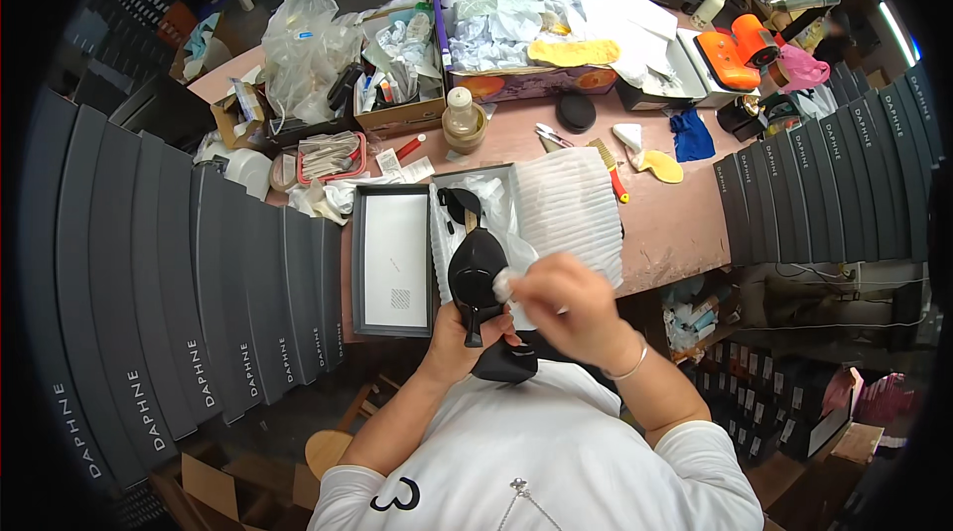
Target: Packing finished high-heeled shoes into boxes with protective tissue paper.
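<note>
A black high-heeled shoe (475, 263) with an ankle strap is tilted over the open shoebox, its heel toward me. My left hand (459, 340) is closed round its heel end. A small white wad (503, 284), perhaps cotton or tissue, is pinched in my right hand (571, 305) against the shoe's right side. Below my hands, close to my shirt, a second black object (506, 360) shows in part; I cannot tell its kind. Beneath the shoe lies the grey shoebox (501, 177) lined with white tissue. Its lid (392, 263) lies upturned to the left.
Tall stacks of dark shoeboxes stand left (213, 283) and right (824, 174). White ribbed foam wrap (568, 223) drapes beside the open box. Farther back are a glass bottle (463, 119), a yellow-red brush (612, 174), a round black tin (576, 112) and a paper-filled carton (521, 84).
</note>
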The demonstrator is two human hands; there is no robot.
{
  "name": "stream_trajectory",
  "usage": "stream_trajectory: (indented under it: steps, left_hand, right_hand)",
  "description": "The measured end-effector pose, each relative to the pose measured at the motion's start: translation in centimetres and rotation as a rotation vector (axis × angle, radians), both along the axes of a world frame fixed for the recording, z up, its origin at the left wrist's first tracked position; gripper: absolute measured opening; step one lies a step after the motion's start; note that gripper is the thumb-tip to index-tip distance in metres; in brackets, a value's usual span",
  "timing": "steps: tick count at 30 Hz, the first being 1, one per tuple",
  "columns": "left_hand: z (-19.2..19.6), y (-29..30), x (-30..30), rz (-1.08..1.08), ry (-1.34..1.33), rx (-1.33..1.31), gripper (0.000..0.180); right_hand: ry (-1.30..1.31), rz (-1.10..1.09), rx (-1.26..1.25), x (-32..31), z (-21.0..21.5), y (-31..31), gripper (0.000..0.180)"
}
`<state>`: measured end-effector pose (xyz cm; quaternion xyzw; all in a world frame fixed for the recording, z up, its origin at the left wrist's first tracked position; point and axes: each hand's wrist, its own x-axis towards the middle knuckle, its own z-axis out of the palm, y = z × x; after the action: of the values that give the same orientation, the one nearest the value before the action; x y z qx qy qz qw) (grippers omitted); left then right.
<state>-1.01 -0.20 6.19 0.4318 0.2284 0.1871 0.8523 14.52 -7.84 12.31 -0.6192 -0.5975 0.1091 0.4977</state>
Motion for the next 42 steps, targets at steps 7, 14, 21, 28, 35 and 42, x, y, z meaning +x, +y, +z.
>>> stream_trajectory:
  steps: [7, 14, 21, 28, 35, 42]
  left_hand:
    - [-0.3, -0.2, -0.4, 0.026, 0.007, -0.044, 0.006]
    - [-0.5, 1.6, 0.5, 0.039, 0.278, 0.25, 0.009]
    - [0.1, 2.7, -0.6, 0.002, 0.45, 0.671, 0.016]
    - [-4.4, 9.6, -3.0, -0.091, 0.86, 0.778, 0.025]
    - [-11.4, 7.0, 3.7, -0.147, 0.565, 0.49, 0.042]
    - [-22.8, 7.2, 8.8, 0.075, 0.93, 0.66, 0.056]
  right_hand:
    - [-0.178, 0.0, 0.105, -1.3, -2.0, 1.1, 0.03]
    - [-0.077, -0.014, 0.024, 2.3, 0.6, 2.0, 0.028]
    - [-0.518, 0.139, 0.086, 2.3, -1.1, 4.0, 0.013]
    - [-0.018, -0.124, -0.174, 5.1, -4.1, -0.6, 0.013]
    - [0.191, -0.189, -0.271, 6.0, -5.5, -3.2, 0.01]
    - [0.266, -0.12, -0.262, 5.3, -6.2, -2.6, 0.009]
